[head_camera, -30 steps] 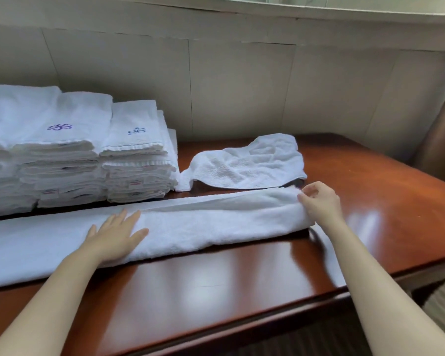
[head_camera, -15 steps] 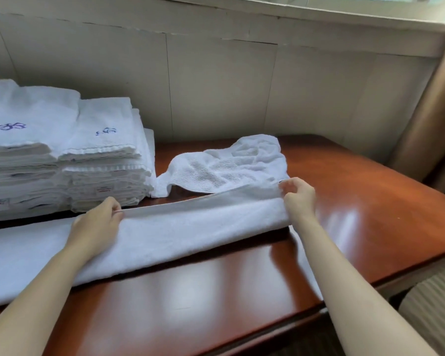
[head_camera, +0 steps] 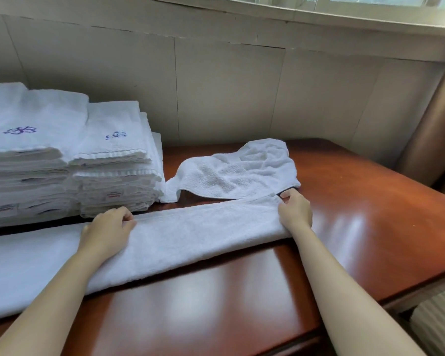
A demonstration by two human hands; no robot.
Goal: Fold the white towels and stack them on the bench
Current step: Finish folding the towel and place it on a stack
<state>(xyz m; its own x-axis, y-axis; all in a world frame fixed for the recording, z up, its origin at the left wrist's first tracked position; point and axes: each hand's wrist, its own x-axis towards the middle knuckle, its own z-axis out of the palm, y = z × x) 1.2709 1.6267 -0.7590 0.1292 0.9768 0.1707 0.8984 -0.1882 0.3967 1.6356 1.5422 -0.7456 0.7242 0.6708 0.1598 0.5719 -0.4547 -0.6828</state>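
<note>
Both hands gripped the long folded towel (head_camera: pixel 190 235) on the bench (head_camera: pixel 370 227).
Left hand (head_camera: pixel 108 231) pinched its far edge mid-length; right hand (head_camera: pixel 294 213) closed on its right end. Folded stacks (head_camera: pixel 70 160) far left, crumpled towel (head_camera: pixel 237 170) just beyond.

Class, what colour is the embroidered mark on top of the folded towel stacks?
Purple-blue, on white towels; embroidered mark shows best in the head view.

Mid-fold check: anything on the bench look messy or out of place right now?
Yes: a small towel lies crumpled and unfolded on the bench, behind the long towel both hands are gripping, one corner trailing against the folded stack. Nothing else stands out.
</note>
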